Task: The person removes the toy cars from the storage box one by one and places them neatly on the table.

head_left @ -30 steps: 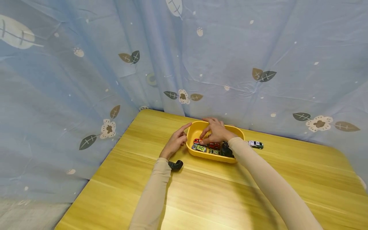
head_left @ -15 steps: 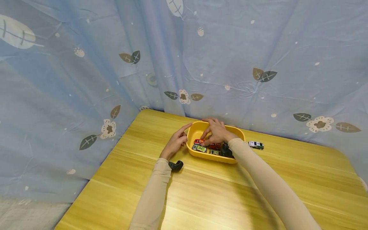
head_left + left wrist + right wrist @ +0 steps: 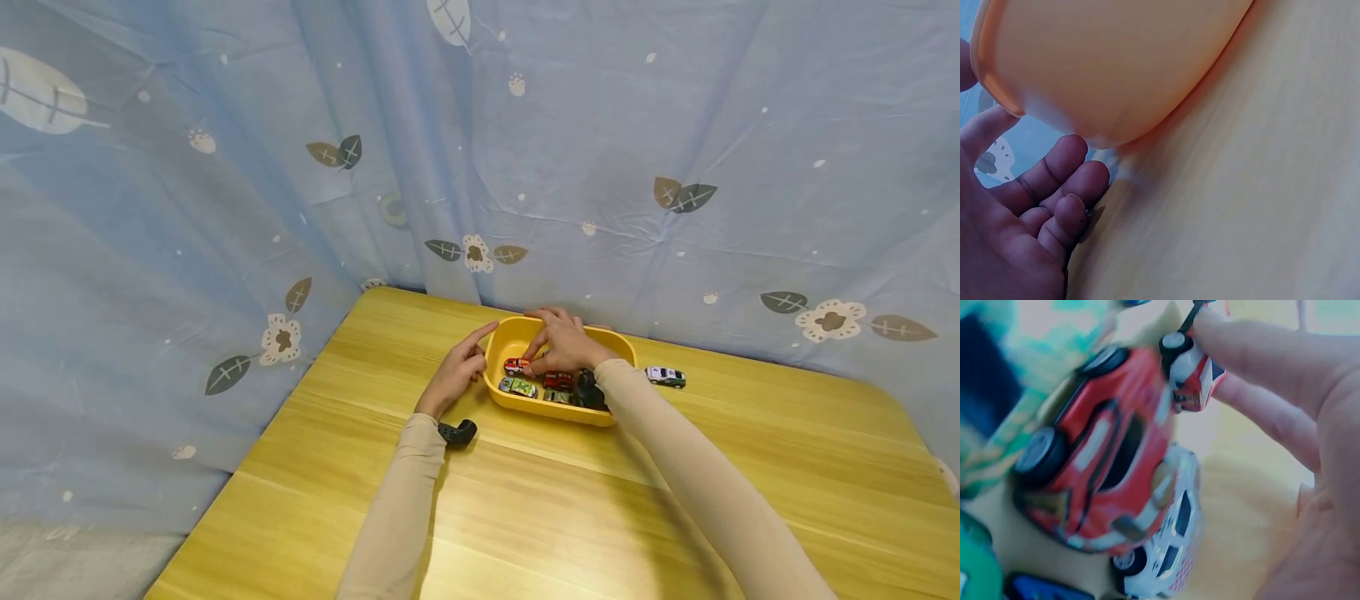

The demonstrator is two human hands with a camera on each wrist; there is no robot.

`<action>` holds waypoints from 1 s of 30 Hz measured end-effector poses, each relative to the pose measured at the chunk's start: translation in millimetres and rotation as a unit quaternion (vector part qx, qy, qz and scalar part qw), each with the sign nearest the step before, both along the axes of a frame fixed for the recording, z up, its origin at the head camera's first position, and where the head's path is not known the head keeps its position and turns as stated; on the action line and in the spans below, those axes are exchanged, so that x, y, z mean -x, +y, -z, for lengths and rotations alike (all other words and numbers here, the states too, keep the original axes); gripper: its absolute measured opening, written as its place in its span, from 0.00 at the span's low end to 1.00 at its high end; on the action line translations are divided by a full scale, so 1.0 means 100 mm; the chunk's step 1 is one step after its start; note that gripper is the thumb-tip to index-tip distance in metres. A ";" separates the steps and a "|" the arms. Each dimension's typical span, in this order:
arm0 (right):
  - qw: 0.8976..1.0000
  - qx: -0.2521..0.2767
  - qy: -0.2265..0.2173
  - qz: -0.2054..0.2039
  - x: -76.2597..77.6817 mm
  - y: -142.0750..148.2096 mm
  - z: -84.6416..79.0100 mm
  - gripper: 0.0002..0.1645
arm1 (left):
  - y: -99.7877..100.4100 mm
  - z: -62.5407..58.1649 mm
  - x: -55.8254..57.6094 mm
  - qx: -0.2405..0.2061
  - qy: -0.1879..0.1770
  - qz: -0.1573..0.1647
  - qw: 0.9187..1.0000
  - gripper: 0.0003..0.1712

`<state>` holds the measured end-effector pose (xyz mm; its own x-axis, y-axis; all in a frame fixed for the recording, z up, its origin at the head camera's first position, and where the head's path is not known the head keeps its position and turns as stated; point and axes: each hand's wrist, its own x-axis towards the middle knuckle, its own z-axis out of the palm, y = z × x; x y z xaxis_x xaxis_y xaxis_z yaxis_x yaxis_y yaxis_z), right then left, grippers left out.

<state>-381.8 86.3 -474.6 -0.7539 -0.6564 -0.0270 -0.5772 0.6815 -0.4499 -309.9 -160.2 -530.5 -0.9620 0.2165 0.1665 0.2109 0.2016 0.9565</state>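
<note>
A yellow plastic bin [image 3: 555, 408] holds several small toy cars. My left hand [image 3: 454, 375] is at its left end, with thumb and index finger [image 3: 988, 128] on the rim and the other fingers bent beside the outer wall. My right hand [image 3: 566, 346] reaches into the bin. Between its thumb and forefinger it pinches a red-and-white toy car [image 3: 1196, 378]. Below lie a green-patterned car [image 3: 518, 387] and a dark red car [image 3: 557, 381]. The right wrist view shows a larger-looking red car [image 3: 1110, 456] close up, overlapping a white car [image 3: 1175, 531].
A white-and-green toy car [image 3: 665, 377] stands on the wooden table [image 3: 540, 517], right of the bin. A black object [image 3: 591, 392] shows inside the bin by the right sleeve. Behind the table hangs a blue patterned curtain [image 3: 585, 150]. A black device [image 3: 457, 432] sits at the left wrist.
The right thumb and finger have shifted slightly around the red-and-white car, which shows a little more and at a changed angle. The left hand stays at the bin's rim.
</note>
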 end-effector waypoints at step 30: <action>0.996 0.058 -0.067 -0.014 -0.14 0.78 -0.94 0.19 | 0.03 -0.01 -0.01 -0.006 0.005 0.004 1.000 0.39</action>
